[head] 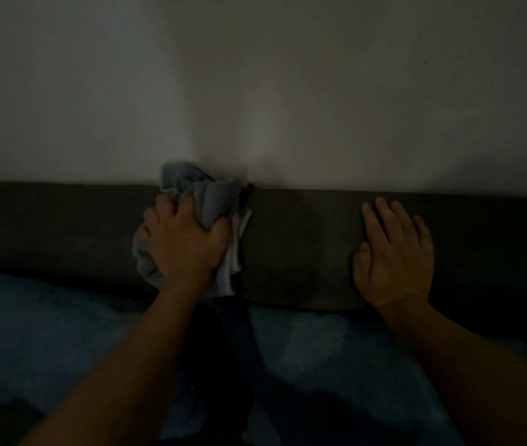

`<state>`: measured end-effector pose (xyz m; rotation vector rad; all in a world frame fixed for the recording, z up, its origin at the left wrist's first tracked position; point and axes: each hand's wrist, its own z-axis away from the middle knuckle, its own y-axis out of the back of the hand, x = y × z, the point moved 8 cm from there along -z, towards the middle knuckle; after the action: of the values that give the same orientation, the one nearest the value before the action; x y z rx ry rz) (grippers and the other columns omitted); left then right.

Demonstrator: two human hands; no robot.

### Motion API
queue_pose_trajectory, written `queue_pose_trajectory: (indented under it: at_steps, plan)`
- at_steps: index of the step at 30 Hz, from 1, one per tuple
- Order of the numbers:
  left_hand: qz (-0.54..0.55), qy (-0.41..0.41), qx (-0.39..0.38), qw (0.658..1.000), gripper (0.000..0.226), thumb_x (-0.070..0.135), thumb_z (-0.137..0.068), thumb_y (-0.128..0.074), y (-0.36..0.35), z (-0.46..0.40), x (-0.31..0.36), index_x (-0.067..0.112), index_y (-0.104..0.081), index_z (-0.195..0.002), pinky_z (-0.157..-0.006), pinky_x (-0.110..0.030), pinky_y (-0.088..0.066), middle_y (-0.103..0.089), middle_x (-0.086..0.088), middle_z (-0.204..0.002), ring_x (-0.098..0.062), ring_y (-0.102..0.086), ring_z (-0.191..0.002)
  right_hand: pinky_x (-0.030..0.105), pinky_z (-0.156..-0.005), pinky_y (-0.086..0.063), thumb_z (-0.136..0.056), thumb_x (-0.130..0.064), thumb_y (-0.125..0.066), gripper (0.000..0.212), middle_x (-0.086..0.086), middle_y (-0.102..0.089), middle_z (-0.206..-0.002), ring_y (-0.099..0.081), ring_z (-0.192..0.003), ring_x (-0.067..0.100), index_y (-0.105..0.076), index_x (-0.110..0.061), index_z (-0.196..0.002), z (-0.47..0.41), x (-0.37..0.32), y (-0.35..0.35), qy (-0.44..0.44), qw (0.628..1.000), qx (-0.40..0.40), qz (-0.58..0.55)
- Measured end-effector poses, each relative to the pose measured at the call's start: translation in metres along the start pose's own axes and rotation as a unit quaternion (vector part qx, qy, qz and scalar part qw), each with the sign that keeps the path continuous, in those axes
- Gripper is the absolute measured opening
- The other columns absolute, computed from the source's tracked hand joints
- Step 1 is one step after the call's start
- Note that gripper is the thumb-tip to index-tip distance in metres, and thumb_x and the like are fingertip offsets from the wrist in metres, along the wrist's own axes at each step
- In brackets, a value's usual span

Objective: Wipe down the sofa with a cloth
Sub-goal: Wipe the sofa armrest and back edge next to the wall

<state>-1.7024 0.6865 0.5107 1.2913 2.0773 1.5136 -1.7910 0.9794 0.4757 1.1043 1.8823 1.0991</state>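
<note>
The scene is dim, and the sofa (304, 239) serves as the landmark: its dark backrest runs as a wide band across the middle of the head view, set against a pale wall (255, 75) that rises directly behind its top edge. The left hand (185, 243) is pressed against the front face of the backrest, left of the sofa's middle, with its fingers (162, 204) and thumb curled tightly round a bunched grey-blue cloth (207, 201). The cloth bulges out above the knuckles, its upper folds reaching just past the backrest's top edge and overlapping the wall, while other folds hang below and beside the hand, lying against the backrest. A lighter hem shows along the cloth's right side. The right hand (394, 252) rests flat on the backrest, well apart from the cloth and to the right of the sofa's middle, palm down, with its fingers straight and close together, pointing up toward the top edge; the thumb lies out to the side, and this hand holds nothing. Both bare forearms reach in from the lower edge of the view. Below the backrest, a bluish covering (30, 317) spreads over the sofa's seat, and a darker piece of fabric (223, 349) lies on it between the two forearms; what that piece is cannot be told in this light.
</note>
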Motion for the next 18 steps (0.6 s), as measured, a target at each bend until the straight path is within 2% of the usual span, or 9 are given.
queue_pose_trajectory:
  at_steps: [1, 5, 10, 12, 14, 16, 18]
  plan:
    - [-0.002, 0.005, -0.004, 1.000, 0.057, 0.055, -0.068, -0.047, 0.000, 0.009, 0.017, 0.021, -0.061, -0.111, -0.085, -0.043, -0.033, -0.053, -0.012, -0.120, -0.035, -0.046, -0.103, 0.045, -0.111, -0.024, -0.085, -0.032, -0.034, 0.059, 0.015, -0.046, -0.143, -0.040, -0.133, 0.032, -0.049, -0.007, -0.137, 0.000, -0.001, 0.000, 0.004, 1.000, 0.003, 0.000]
    - [0.031, -0.075, -0.040, 0.996, 0.055, 0.055, -0.067, -0.051, -0.012, 0.052, 0.097, 0.021, -0.061, -0.109, -0.085, -0.042, -0.032, -0.056, -0.011, -0.119, -0.033, -0.048, -0.103, 0.042, -0.111, -0.022, -0.084, -0.033, -0.031, 0.061, 0.015, -0.045, -0.143, -0.040, -0.134, 0.032, -0.048, -0.007, -0.137, 0.000, 0.000, 0.000, 0.004, 1.000, 0.000, 0.000]
    - [0.144, -0.109, -0.077, 0.981, 0.055, 0.060, -0.067, -0.047, 0.005, 0.037, 0.084, 0.023, -0.065, -0.105, -0.079, -0.039, -0.040, -0.057, -0.006, -0.110, -0.031, -0.052, -0.096, 0.045, -0.109, -0.025, -0.084, -0.033, -0.030, 0.061, 0.017, -0.046, -0.142, -0.041, -0.132, 0.034, -0.050, -0.005, -0.135, 0.000, -0.002, 0.003, 0.005, 1.000, -0.001, 0.002]
    - [0.223, -0.046, -0.082, 0.970, 0.053, 0.058, -0.066, -0.052, 0.018, 0.015, 0.045, 0.021, -0.067, -0.101, -0.077, -0.039, -0.049, -0.057, -0.007, -0.100, -0.031, -0.057, -0.092, 0.046, -0.109, -0.026, -0.083, -0.032, -0.030, 0.062, 0.017, -0.047, -0.142, -0.042, -0.132, 0.034, -0.051, -0.005, -0.134, 0.001, -0.004, 0.005, 0.001, 1.000, -0.004, 0.011]
    - [0.275, 0.036, -0.022, 0.961, 0.049, 0.055, -0.066, -0.057, 0.034, -0.016, -0.015, 0.018, -0.068, -0.094, -0.077, -0.044, -0.053, -0.061, -0.011, -0.094, -0.033, -0.061, -0.089, 0.045, -0.109, -0.026, -0.082, -0.032, -0.030, 0.062, 0.017, -0.047, -0.142, -0.043, -0.131, 0.034, -0.051, -0.005, -0.134, 0.001, -0.005, 0.006, -0.005, 1.000, -0.013, 0.014]
    - [0.225, 0.086, 0.020, 0.970, 0.053, 0.056, -0.068, -0.057, 0.041, -0.044, -0.072, 0.016, -0.067, -0.101, -0.085, -0.047, -0.050, -0.063, -0.016, -0.100, -0.036, -0.060, -0.095, 0.045, -0.109, -0.027, -0.083, -0.032, -0.030, 0.061, 0.017, -0.047, -0.141, -0.043, -0.131, 0.034, -0.051, -0.005, -0.134, 0.001, -0.005, 0.007, -0.007, 1.000, -0.012, 0.015]
    - [0.108, 0.160, -0.014, 0.981, 0.064, 0.056, -0.074, -0.055, 0.033, -0.049, -0.111, 0.014, -0.054, -0.122, -0.094, -0.049, -0.042, -0.052, -0.021, -0.121, -0.040, -0.050, -0.110, 0.045, -0.110, -0.027, -0.082, -0.031, -0.032, 0.060, 0.016, -0.048, -0.141, -0.043, -0.131, 0.033, -0.052, -0.006, -0.134, 0.001, -0.004, 0.005, -0.007, 1.000, -0.006, 0.018]
